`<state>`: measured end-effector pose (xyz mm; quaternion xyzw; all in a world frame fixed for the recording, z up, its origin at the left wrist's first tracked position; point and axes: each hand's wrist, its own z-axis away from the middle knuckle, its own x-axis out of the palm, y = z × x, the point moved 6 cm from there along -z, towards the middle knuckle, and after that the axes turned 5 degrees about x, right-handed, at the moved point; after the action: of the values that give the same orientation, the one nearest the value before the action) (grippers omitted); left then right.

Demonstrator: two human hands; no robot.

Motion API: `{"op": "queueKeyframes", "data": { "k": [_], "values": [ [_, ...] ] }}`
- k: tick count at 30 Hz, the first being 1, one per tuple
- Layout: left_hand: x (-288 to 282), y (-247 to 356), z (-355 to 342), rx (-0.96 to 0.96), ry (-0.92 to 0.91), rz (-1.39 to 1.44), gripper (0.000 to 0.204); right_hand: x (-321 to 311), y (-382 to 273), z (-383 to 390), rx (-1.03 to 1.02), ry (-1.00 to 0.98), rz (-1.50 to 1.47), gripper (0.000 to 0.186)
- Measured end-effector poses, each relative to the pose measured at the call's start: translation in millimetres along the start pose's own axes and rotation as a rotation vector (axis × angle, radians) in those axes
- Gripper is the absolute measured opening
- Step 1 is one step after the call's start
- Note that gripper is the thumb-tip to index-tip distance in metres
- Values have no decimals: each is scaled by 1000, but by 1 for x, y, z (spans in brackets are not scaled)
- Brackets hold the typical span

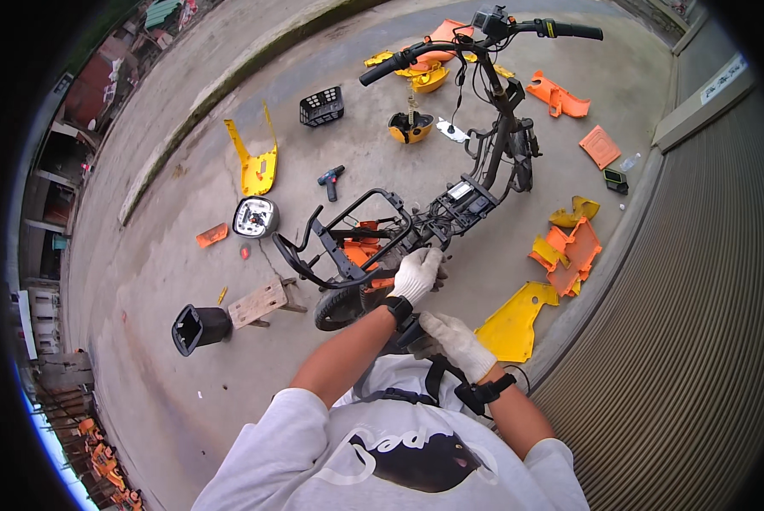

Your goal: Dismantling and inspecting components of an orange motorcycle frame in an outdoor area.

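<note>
In front of me stands a stripped scooter frame (484, 162), black, its handlebar (576, 31) at the far end and a tubular rear rack (314, 247) nearest my side. My left hand (418, 274), in a white knit glove, is closed beside the frame behind the rack; what its fingers hold is hidden. Lower and to the right, my gloved right hand (460, 342) has its fingers curled beside a dark part (412, 334), which I cannot name. Orange pieces (363, 249) show inside the rack, and the rear wheel (339, 310) is below it.
A wooden stool (258, 304), black bin-like box (201, 329), headlamp (255, 217), cordless drill (331, 181), black basket (322, 106) and yellow panel (254, 166) lie left. Yellow helmet (411, 128) sits beyond. Orange panels (579, 255) and a yellow one (520, 322) lie right, by the ribbed shutter (654, 358).
</note>
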<state>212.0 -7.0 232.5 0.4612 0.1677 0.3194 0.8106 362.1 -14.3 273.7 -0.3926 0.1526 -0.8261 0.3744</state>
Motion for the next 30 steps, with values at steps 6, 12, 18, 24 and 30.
{"op": "queueKeyframes", "data": {
  "k": [6, 12, 18, 24, 30],
  "values": [
    [14, -4, -7, 108, -52, -35, 35, 3, 3, -18, 0, 65, 77, 43],
    [17, -8, -11, 116, -162, -265, 32, 0, -4, -20, -61, 93, 30, 40],
    [8, -5, -6, -73, -56, 187, 30, 7, -7, -22, -27, 79, -34, 41],
    [-37, 16, 16, 395, -207, -932, 36, -74, 1, -16, -120, 420, 309, 41],
    [-171, -22, 44, 140, 253, -708, 38, -231, 85, 67, -217, 986, 33, 37]
  ]
}}
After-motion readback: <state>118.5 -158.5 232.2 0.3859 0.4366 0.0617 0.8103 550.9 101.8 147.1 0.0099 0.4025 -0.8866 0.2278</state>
